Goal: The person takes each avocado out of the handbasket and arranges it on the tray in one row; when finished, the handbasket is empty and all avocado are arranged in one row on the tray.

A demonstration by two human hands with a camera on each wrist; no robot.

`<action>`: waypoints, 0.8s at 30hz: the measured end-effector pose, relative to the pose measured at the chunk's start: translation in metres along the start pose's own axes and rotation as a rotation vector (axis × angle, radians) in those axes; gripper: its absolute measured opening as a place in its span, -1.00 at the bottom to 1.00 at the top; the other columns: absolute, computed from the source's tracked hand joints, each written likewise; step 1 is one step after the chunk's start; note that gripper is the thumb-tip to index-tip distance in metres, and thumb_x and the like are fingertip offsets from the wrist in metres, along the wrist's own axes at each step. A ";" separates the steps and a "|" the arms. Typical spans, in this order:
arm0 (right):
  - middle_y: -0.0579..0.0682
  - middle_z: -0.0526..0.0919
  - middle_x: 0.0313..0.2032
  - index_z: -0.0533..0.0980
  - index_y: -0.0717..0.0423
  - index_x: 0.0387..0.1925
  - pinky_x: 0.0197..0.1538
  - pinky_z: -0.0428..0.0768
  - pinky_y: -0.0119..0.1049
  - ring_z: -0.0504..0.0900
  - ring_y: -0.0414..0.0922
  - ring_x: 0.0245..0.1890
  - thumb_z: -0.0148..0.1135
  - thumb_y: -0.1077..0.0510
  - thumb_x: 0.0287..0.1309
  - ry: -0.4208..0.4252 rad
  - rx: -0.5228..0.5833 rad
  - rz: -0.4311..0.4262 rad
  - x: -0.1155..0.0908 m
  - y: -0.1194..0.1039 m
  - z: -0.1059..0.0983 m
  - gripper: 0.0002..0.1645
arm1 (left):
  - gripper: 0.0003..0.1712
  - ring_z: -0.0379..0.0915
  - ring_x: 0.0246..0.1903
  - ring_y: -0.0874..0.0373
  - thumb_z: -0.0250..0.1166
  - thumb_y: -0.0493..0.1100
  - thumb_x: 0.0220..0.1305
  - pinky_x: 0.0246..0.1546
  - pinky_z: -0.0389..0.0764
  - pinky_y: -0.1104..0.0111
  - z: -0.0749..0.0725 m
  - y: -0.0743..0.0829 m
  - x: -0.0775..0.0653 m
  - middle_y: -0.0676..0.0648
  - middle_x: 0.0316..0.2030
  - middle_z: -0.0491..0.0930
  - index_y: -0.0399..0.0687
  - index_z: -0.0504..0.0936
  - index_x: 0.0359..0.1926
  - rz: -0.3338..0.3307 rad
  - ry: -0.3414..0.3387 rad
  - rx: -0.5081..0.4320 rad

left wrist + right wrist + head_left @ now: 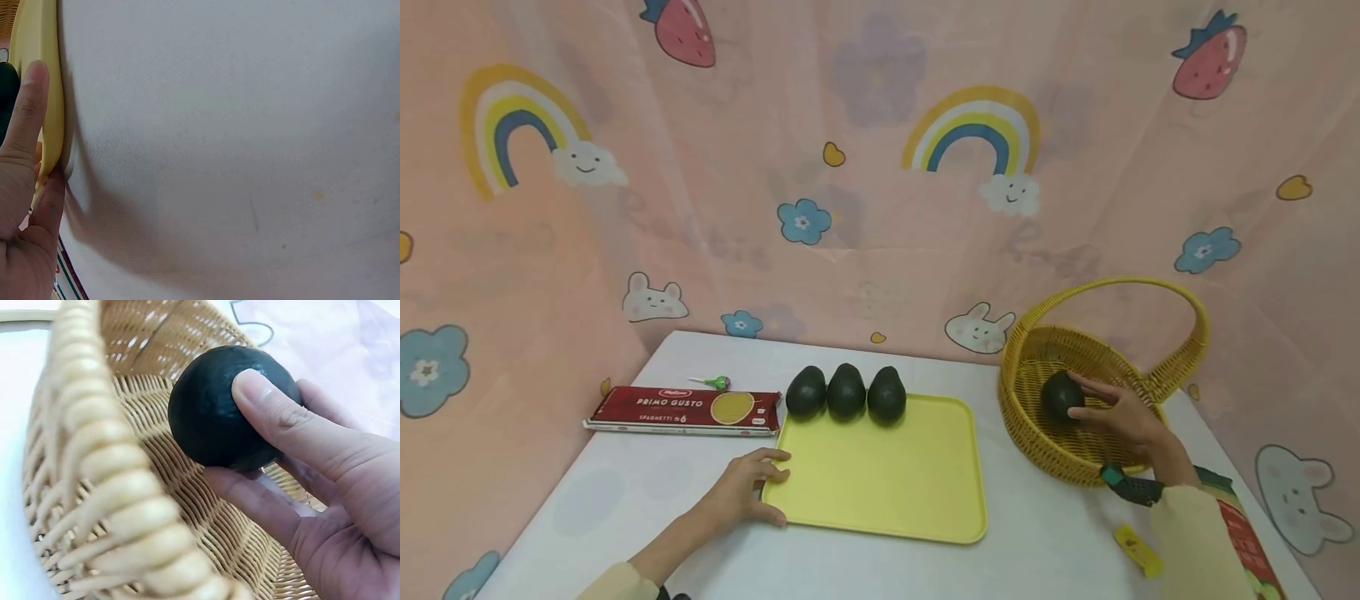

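Over the wicker basket (1026, 446), my right hand (1116, 421) holds a dark green avocado (1062, 397); the right wrist view shows thumb and fingers round the avocado (225, 412), inside the basket's rim (119, 481). My left hand (745, 492) grips the near left corner of a yellow tray (880, 483). In the left wrist view, the thumb and a finger lie on either side of the tray's rim (53, 106). Three more avocados (846, 392) stand side by side along the tray's far left edge.
Left of the tray lies a red spaghetti pack (685, 410), with a green lollipop (721, 382) behind it. A small yellow packet (1138, 550) sits near the right forearm. A red and green package (1247, 533) is partly hidden by the right sleeve. The basket's tall handle (1120, 283) arches up.
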State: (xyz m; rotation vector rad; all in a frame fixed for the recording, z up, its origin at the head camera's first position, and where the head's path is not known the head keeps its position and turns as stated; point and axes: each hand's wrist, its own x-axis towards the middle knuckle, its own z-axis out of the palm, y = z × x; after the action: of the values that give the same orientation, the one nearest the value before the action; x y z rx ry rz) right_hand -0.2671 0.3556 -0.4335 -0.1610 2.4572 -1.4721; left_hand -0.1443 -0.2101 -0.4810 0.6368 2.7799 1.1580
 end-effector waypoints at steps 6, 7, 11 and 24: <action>0.44 -0.08 0.40 0.10 0.15 0.43 -0.04 0.69 -0.27 0.58 -0.32 -0.10 0.35 0.09 0.14 -0.011 0.017 -0.055 -0.004 -0.003 0.003 -0.08 | -0.32 0.42 0.08 -0.30 0.62 -0.09 -0.33 0.00 0.61 0.10 -0.001 0.000 0.000 -0.27 0.06 0.53 -0.42 0.66 -0.14 -0.005 -0.001 0.004; 0.43 -0.07 0.41 0.11 0.15 0.43 -0.05 0.69 -0.28 0.57 -0.35 -0.10 0.35 0.09 0.14 -0.007 0.012 -0.062 -0.005 -0.003 0.004 -0.08 | -0.32 0.42 0.08 -0.30 0.62 -0.09 -0.33 0.00 0.61 0.10 -0.001 0.001 0.000 -0.27 0.06 0.53 -0.42 0.66 -0.14 -0.008 -0.001 0.004; 0.41 -0.05 0.41 0.11 0.16 0.43 -0.08 0.69 -0.33 0.52 -0.42 -0.11 0.34 0.11 0.15 0.001 -0.009 -0.099 -0.008 -0.005 0.006 -0.10 | -0.32 0.42 0.08 -0.31 0.61 -0.08 -0.33 0.00 0.61 0.09 -0.001 0.002 0.000 -0.28 0.06 0.53 -0.42 0.66 -0.14 -0.004 -0.001 0.005; 0.46 -0.06 0.39 0.10 0.17 0.43 -0.11 0.69 -0.36 0.53 -0.44 -0.14 0.31 0.19 0.17 0.003 0.017 -0.159 -0.020 -0.015 0.011 -0.12 | -0.31 0.44 0.08 -0.26 0.61 -0.05 -0.32 0.06 0.55 0.02 -0.001 0.002 -0.001 -0.24 0.06 0.53 -0.39 0.66 -0.13 -0.018 -0.006 0.020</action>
State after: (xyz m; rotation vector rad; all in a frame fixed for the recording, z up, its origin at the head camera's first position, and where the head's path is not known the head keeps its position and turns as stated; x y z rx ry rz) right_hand -0.2456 0.3436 -0.4213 -0.3590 2.4838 -1.5560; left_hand -0.1433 -0.2097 -0.4794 0.6152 2.7895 1.1241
